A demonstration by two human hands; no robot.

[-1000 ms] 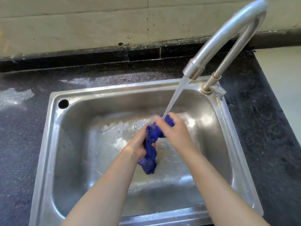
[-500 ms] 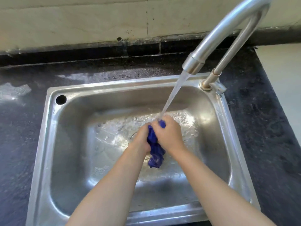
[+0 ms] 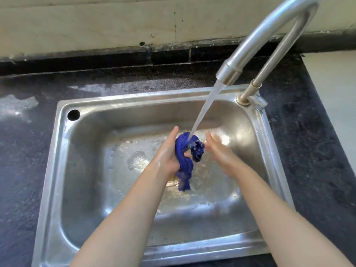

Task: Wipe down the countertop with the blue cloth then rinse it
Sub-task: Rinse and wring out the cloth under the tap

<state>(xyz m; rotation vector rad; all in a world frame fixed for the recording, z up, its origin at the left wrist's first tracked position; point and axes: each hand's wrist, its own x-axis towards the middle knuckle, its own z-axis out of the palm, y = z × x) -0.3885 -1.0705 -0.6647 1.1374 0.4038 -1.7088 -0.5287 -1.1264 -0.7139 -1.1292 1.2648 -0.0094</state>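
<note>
The wet blue cloth [image 3: 184, 151] is bunched up over the steel sink [image 3: 57, 151], and its tail hangs toward the drain [image 3: 171, 179]. My left hand [image 3: 166, 155] holds it against the palm, with the thumb tucked into the folds and the fingers reaching upward. My right hand [image 3: 218, 151] is just right of the cloth, fingers straight and parted, and holds nothing. Water [image 3: 207, 106] runs from the faucet [image 3: 250, 41] onto the top of the cloth. The dark speckled countertop [image 3: 23, 151] surrounds the sink and shows wet streaks.
The faucet's base [image 3: 243, 98] stands at the sink's back right corner, and its spout arches over the basin. A round hole [image 3: 73, 114] sits in the rim at the back left. A tiled wall [image 3: 86, 24] runs behind the counter. A pale surface [image 3: 335, 83] lies at the far right.
My right hand has let go of the cloth and moved off to the right with its fingers straight. The cloth has loosened and now hangs lower from my left hand.
</note>
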